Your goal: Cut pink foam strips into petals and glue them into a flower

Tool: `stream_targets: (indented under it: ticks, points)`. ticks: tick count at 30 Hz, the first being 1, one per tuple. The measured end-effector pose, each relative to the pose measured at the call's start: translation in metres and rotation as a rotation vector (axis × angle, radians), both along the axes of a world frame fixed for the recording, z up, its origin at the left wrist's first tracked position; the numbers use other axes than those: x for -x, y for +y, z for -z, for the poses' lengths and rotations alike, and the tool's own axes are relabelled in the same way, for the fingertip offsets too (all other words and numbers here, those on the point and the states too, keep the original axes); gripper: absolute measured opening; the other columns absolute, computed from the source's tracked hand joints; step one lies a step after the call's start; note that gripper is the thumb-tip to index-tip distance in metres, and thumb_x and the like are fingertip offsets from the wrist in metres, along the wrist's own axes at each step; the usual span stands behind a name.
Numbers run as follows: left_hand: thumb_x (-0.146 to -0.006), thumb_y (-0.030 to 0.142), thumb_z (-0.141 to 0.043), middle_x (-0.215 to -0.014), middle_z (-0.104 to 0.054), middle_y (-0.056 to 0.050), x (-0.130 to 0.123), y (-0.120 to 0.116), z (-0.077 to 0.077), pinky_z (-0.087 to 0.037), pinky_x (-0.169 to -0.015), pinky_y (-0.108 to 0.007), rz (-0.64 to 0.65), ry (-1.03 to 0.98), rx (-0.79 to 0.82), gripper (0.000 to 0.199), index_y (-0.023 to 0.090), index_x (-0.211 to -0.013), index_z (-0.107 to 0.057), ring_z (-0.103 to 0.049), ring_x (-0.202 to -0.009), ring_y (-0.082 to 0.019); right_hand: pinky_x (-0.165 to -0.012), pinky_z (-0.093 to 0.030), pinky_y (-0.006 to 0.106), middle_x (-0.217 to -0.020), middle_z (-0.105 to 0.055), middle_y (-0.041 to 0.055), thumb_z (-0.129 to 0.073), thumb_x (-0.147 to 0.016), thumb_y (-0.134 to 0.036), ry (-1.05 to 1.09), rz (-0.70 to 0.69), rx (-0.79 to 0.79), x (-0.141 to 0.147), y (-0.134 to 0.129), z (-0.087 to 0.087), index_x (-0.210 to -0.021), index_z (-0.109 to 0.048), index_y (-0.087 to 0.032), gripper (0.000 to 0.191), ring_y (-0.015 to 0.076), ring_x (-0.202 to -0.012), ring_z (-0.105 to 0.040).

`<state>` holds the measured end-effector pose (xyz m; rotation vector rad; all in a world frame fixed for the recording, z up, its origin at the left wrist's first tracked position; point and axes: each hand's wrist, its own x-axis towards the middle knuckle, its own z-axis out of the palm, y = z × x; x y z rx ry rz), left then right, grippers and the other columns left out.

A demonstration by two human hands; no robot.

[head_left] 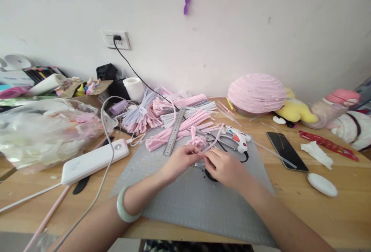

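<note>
My left hand (183,162) and my right hand (225,167) meet over the grey cutting mat (176,201). Their fingertips are pinched together at the lower end of a pink pipe cleaner (216,138), whose free end slants up to the right. Just beyond the fingers lies a small bundle of looped pink pipe cleaners (197,140). Scissors (226,142) lie behind my right hand, beside a white glue gun (240,140). A metal ruler (174,131) rests across loose pink pipe cleaners (191,122). Below my fingers, a black round object (211,175) is partly hidden.
A white power bank (95,161) with a cable lies left, near a plastic bag (49,132). Bundled pipe cleaners (142,113) stand at the back. On the right are a pink domed object (256,93), a yellow plush toy (297,109), a phone (286,151) and a white oval case (322,184).
</note>
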<state>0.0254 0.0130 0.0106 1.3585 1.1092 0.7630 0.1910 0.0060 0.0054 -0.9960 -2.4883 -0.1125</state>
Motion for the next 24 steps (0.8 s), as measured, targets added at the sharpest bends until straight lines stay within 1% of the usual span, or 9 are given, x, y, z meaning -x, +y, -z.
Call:
stream_targets:
  ticks: [4, 9, 13, 17, 19, 21, 22, 23, 24]
  points:
    - [-0.068, 0.028, -0.054, -0.055, -0.042, 0.004, -0.001, 0.0, 0.002, -0.028, -0.054, -0.023, 0.025, 0.062, -0.029, 0.016, 0.014, -0.061, -0.052, -0.038, -0.055, -0.01, -0.055, -0.038, 0.026, -0.064, -0.056, 0.0043, -0.041, -0.078, -0.01, -0.021, 0.002, 0.095, 0.001, -0.001, 0.001, -0.071, -0.056, -0.015, 0.017, 0.0151, -0.06, -0.052]
    - [-0.072, 0.022, -0.053, -0.065, -0.047, 0.002, 0.0, -0.001, -0.002, -0.034, -0.06, -0.023, 0.109, 0.199, -0.302, 0.014, 0.015, -0.061, -0.051, -0.044, -0.064, -0.011, -0.049, -0.028, 0.022, -0.053, -0.044, -0.0031, -0.047, -0.069, -0.011, 0.235, 0.022, 0.436, 0.0, 0.001, -0.004, -0.053, -0.045, -0.016, 0.017, 0.0086, -0.051, -0.04]
    - [-0.078, 0.017, -0.048, -0.073, -0.051, -0.001, 0.005, -0.001, -0.009, -0.038, -0.069, -0.025, 0.276, 0.276, -0.543, 0.013, 0.015, -0.066, -0.052, -0.047, -0.072, -0.013, -0.044, -0.023, 0.02, -0.045, -0.037, -0.0061, -0.05, -0.063, -0.013, 0.51, 0.09, 0.892, 0.002, 0.003, -0.008, -0.049, -0.044, -0.016, 0.016, 0.006, -0.045, -0.034]
    - [-0.082, 0.014, -0.043, -0.079, -0.054, -0.005, 0.013, -0.001, -0.018, -0.04, -0.073, -0.025, 0.468, 0.27, -0.703, 0.013, 0.015, -0.074, -0.054, -0.049, -0.076, -0.013, -0.036, -0.013, 0.018, -0.036, -0.032, -0.0086, -0.047, -0.058, -0.013, 0.817, 0.146, 1.469, 0.007, 0.005, -0.008, -0.047, -0.044, -0.015, 0.011, 0.0025, -0.034, -0.019]
    - [-0.083, 0.014, -0.041, -0.082, -0.054, -0.007, 0.017, -0.002, -0.022, -0.04, -0.075, -0.025, 0.544, 0.265, -0.768, 0.015, 0.014, -0.079, -0.055, -0.049, -0.079, -0.014, -0.033, -0.009, 0.016, -0.034, -0.03, -0.0093, -0.043, -0.056, -0.012, 0.869, 0.169, 1.79, 0.01, 0.006, -0.007, -0.045, -0.041, -0.016, 0.012, 0.0013, -0.032, -0.011]
    - [-0.084, 0.014, -0.038, -0.087, -0.055, -0.009, 0.02, -0.002, -0.023, -0.04, -0.078, -0.026, 0.603, 0.274, -0.823, 0.018, 0.014, -0.085, -0.056, -0.05, -0.083, -0.015, -0.032, -0.008, 0.014, -0.034, -0.026, -0.0099, -0.04, -0.056, -0.013, 0.833, 0.16, 2.02, 0.011, 0.007, -0.006, -0.043, -0.035, -0.017, 0.015, 0.0011, -0.032, -0.007]
    - [-0.085, 0.014, -0.036, -0.09, -0.055, -0.01, 0.02, -0.002, -0.022, -0.04, -0.08, -0.027, 0.614, 0.28, -0.843, 0.02, 0.014, -0.087, -0.056, -0.05, -0.085, -0.015, -0.032, -0.008, 0.014, -0.035, -0.025, -0.0102, -0.04, -0.057, -0.013, 0.827, 0.147, 2.053, 0.012, 0.007, -0.006, -0.043, -0.033, -0.017, 0.016, 0.0011, -0.033, -0.006]
    - [-0.085, 0.015, -0.035, -0.091, -0.055, -0.01, 0.021, -0.002, -0.021, -0.039, -0.081, -0.027, 0.598, 0.283, -0.854, 0.021, 0.014, -0.088, -0.056, -0.05, -0.087, -0.016, -0.032, -0.01, 0.014, -0.036, -0.025, -0.0102, -0.04, -0.058, -0.014, 0.848, 0.133, 2.006, 0.012, 0.006, -0.006, -0.045, -0.033, -0.018, 0.016, 0.0013, -0.033, -0.007]
    - [-0.086, 0.015, -0.035, -0.092, -0.055, -0.01, 0.02, -0.001, -0.019, -0.039, -0.082, -0.028, 0.553, 0.283, -0.85, 0.022, 0.014, -0.087, -0.056, -0.05, -0.088, -0.016, -0.033, -0.012, 0.014, -0.039, -0.026, -0.0098, -0.041, -0.061, -0.015, 0.879, 0.121, 1.877, 0.012, 0.005, -0.006, -0.047, -0.035, -0.018, 0.016, 0.0016, -0.034, -0.009]
